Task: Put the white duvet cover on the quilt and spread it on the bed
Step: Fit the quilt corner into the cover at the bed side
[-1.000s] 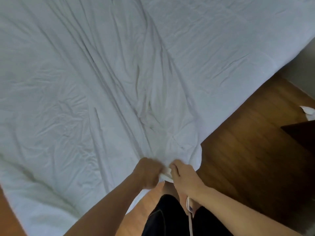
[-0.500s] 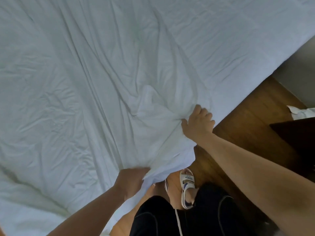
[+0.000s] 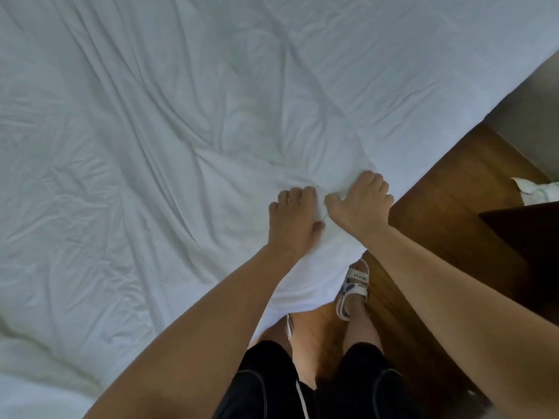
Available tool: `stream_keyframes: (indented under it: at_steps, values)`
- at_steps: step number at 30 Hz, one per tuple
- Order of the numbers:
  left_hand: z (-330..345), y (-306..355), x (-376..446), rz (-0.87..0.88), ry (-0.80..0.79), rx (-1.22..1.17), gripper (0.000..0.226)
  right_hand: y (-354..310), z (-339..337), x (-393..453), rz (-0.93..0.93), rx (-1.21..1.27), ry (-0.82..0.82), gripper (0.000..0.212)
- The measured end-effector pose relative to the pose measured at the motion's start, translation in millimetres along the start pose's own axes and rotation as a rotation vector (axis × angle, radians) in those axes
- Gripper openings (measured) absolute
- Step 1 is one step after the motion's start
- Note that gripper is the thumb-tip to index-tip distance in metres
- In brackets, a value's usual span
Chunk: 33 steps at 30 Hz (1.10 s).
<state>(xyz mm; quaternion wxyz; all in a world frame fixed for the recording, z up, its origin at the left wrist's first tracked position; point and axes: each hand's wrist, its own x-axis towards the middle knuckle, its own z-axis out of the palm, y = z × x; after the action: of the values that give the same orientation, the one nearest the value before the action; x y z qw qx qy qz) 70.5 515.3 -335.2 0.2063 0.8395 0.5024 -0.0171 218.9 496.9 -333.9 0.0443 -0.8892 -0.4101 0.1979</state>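
**Item: white duvet cover, near corner of bed, both hands on it**

- White duvet cover [image 3: 181, 146]: spread over bed, fills most of view, heavily creased; folds run diag. toward the near corner. Corner hangs over the bed edge above the floor, just in front of the person's legs. Quilt itself not separately visible; can't tell if inside.
- Left hand [image 3: 295, 220]: palm down on the cover nr the corner, fingers curled into the fabric, thumb out to the right. Looks to be bunching cloth under the fingertips; exact grip hidden.
- Right hand [image 3: 360, 202]: just beside the left, closer to the bed edge, fingers curled over a raised fold of the cover, thumb pointing toward the left hand. Gripping fabric.
- Hands nearly touching, small ridge of cloth between them.
- Wooden floor [image 3: 453, 207]: brown, right of bed.
- Sandal [image 3: 354, 287]: white w/ blue, lettered strap, on the person's foot, partly under the hanging corner.
- Black shorts [image 3: 272, 382]: bottom centre.
- Dark furniture [image 3: 526, 234]: right edge, w/ white crumpled item [image 3: 535, 192] behind it.
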Motion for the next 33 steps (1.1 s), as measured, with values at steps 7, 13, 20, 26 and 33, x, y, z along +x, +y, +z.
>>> stream_keyframes:
  at_steps: [7, 13, 20, 26, 33]
  values:
    - [12, -4, 7, -0.048, -0.041, -0.270, 0.013, -6, 3, 17, -0.042, -0.085, 0.001, 0.108]
    - [26, -4, -19, 0.121, -0.326, 0.001, 0.002, -3, -10, 59, 0.031, 0.037, -0.289, 0.102]
    - [28, -28, -54, 0.026, -0.797, 0.338, 0.012, 43, -26, 134, 0.223, 0.355, -0.466, 0.100]
    - [24, 52, -3, 0.126, -0.302, 0.229, 0.049, -5, -37, 72, -0.318, -0.238, 0.169, 0.056]
    - [66, 77, -8, 0.219, -0.277, -0.013, 0.019, 20, 2, 51, -0.205, -0.420, -0.085, 0.128]
